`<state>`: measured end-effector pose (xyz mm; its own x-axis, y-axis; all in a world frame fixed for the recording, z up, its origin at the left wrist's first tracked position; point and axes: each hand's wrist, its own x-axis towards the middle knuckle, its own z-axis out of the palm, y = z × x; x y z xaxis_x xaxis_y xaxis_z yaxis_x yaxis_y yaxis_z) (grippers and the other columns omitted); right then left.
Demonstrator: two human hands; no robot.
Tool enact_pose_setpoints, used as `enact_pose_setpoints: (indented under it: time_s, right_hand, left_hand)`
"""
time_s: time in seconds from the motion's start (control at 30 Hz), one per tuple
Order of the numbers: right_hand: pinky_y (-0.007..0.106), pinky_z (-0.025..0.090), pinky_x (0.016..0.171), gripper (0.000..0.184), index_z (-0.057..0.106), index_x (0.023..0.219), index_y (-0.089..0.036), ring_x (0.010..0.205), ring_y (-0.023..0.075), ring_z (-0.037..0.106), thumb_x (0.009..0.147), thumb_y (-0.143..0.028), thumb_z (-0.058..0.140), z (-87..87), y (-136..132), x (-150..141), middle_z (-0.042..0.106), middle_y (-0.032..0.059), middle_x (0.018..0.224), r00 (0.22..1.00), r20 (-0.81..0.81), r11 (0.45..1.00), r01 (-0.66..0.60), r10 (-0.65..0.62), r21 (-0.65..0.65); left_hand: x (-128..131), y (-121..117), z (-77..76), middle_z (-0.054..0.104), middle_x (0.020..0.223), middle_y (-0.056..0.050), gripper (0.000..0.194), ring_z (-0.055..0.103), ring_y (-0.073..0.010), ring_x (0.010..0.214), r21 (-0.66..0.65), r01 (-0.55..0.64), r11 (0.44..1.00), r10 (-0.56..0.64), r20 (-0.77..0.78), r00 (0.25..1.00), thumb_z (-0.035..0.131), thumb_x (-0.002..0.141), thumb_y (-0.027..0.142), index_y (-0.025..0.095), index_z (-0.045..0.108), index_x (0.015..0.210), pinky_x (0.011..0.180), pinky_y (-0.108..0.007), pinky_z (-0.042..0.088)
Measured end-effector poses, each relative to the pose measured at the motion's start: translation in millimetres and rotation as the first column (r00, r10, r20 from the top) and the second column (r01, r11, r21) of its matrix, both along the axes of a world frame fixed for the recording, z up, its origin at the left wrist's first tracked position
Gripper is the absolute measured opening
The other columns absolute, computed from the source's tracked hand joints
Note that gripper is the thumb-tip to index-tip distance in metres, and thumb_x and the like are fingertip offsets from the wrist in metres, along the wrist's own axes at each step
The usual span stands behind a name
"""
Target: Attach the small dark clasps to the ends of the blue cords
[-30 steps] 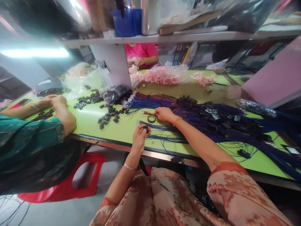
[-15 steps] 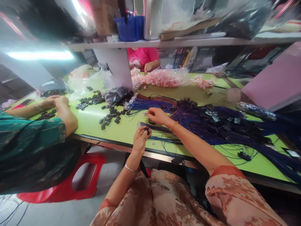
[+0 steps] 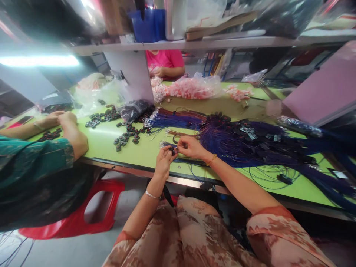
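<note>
My left hand (image 3: 163, 160) is closed on a small black connector housing (image 3: 172, 151) just above the table's front edge. My right hand (image 3: 191, 147) meets it from the right with thumb and forefinger pinched against the housing; whatever sits in that pinch is too small to make out. Behind the hands lies a bundle of brown wires (image 3: 180, 132) with bare metal ends, beside a dark ring-shaped roll (image 3: 176, 139). Blue wires (image 3: 178, 121) with metal-tipped ends lie farther back. A dark wire bundle (image 3: 164, 144) pokes out behind my left fingers.
Loose black housings (image 3: 126, 135) are scattered to the left on the green table (image 3: 144, 159). A co-worker's arms (image 3: 73, 129) rest there. Tangled wires with black parts (image 3: 250, 141) cover the right side. Another person in pink (image 3: 167, 63) sits opposite, behind bagged pink-white pieces (image 3: 191, 88). A shelf (image 3: 194, 45) runs overhead.
My right hand has come down from the brown wires to the housing in my left hand. My left hand keeps its hold. The person opposite has raised their hand.
</note>
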<state>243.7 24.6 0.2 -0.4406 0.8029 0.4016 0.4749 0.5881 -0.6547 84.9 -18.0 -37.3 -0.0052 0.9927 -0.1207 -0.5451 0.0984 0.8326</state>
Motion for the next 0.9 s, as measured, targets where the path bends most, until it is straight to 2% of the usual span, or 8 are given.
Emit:
enact_pose_setpoints:
  time_s: [0.4, 0.53, 0.73, 0.9]
  right_hand:
    - [0.024, 0.033, 0.059, 0.005, 0.057, 0.068, -0.017, 0.062, 0.0122, 0.046, 0.073, -0.018, 0.057, 2.2, -2.7, -2.4, 0.055, 0.0000, 0.065, 0.992, 0.125, 0.995, 0.007, -0.020, 0.104]
    - [0.024, 0.033, 0.061, 0.005, 0.057, 0.068, -0.017, 0.063, 0.0132, 0.046, 0.072, -0.016, 0.057, -0.8, -3.3, -5.3, 0.055, 0.0006, 0.065, 0.989, 0.146, 0.992, -0.003, -0.016, 0.127]
    - [0.025, 0.036, 0.066, 0.008, 0.061, 0.074, -0.017, 0.067, 0.0143, 0.050, 0.078, -0.018, 0.054, -1.1, -2.2, -1.7, 0.060, 0.0025, 0.070, 0.979, 0.205, 0.995, -0.030, 0.009, 0.100]
    - [0.025, 0.035, 0.064, 0.007, 0.059, 0.070, -0.017, 0.065, 0.0145, 0.049, 0.075, -0.016, 0.054, -2.6, -2.5, -1.3, 0.058, 0.0024, 0.067, 0.977, 0.211, 0.996, -0.016, -0.004, 0.093]
  left_hand:
    - [-1.2, -0.1, 1.7, 0.063, 0.088, -0.002, 0.038, 0.063, -0.0136, 0.084, -0.008, 0.029, 1.000, -0.029, -0.040, 0.999, 0.078, 0.067, 0.033, 0.017, 0.057, 0.095, 0.091, -0.040, 0.050]
    - [0.6, -1.4, 0.5, 0.064, 0.085, -0.002, 0.042, 0.063, -0.0130, 0.081, -0.008, 0.029, 1.000, -0.030, -0.105, 0.994, 0.078, 0.065, 0.033, 0.017, 0.057, 0.097, 0.088, -0.038, 0.051]
    - [3.3, -0.5, -0.2, 0.065, 0.086, -0.004, 0.041, 0.064, -0.0139, 0.081, -0.011, -0.008, 1.000, 0.007, -0.100, 0.995, 0.078, 0.064, 0.034, 0.016, 0.057, 0.094, 0.089, -0.041, 0.051]
    - [5.4, -0.3, -0.2, 0.065, 0.084, -0.003, 0.039, 0.064, -0.0143, 0.080, -0.004, -0.012, 1.000, 0.012, -0.121, 0.993, 0.078, 0.063, 0.032, 0.016, 0.058, 0.093, 0.088, -0.043, 0.051]
